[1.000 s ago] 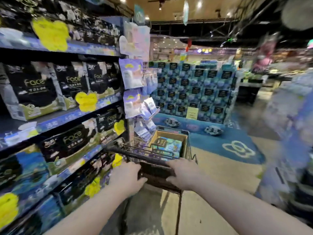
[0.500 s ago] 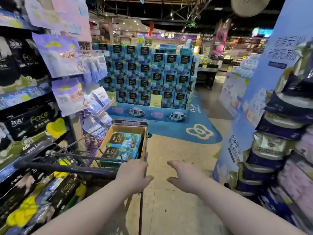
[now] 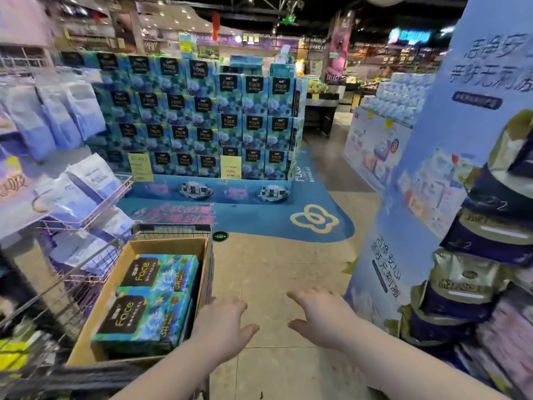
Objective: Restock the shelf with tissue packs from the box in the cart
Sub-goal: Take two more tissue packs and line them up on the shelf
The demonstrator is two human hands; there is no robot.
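In the lower left of the frame, an open cardboard box (image 3: 114, 295) sits inside a wire shopping cart (image 3: 173, 228). Two teal tissue packs (image 3: 150, 301) with black "Face" labels lie flat in the box, one behind the other, filling its right side.

Just right of the cart, at bottom centre, the person's left hand (image 3: 220, 324) hovers palm down, fingers loosely spread, holding nothing; whether it touches the cart's edge cannot be told. The right hand (image 3: 323, 316) hovers beside it over the floor, also open and empty.

The floor (image 3: 277, 278) is pale beige tile. Beyond it lies a blue floor graphic (image 3: 314, 220) with a yellow clover-shaped logo. Behind that, in the upper centre, stands a tall stacked display (image 3: 207, 122) of matching teal tissue packs with yellow price signs. Hanging pale blue pouches and wire racks (image 3: 95, 197) fill the left edge. A blue printed banner panel (image 3: 450, 145) and dark, gold-trimmed packs (image 3: 490, 232) fill the right. The dim ceiling carries small spotlights.
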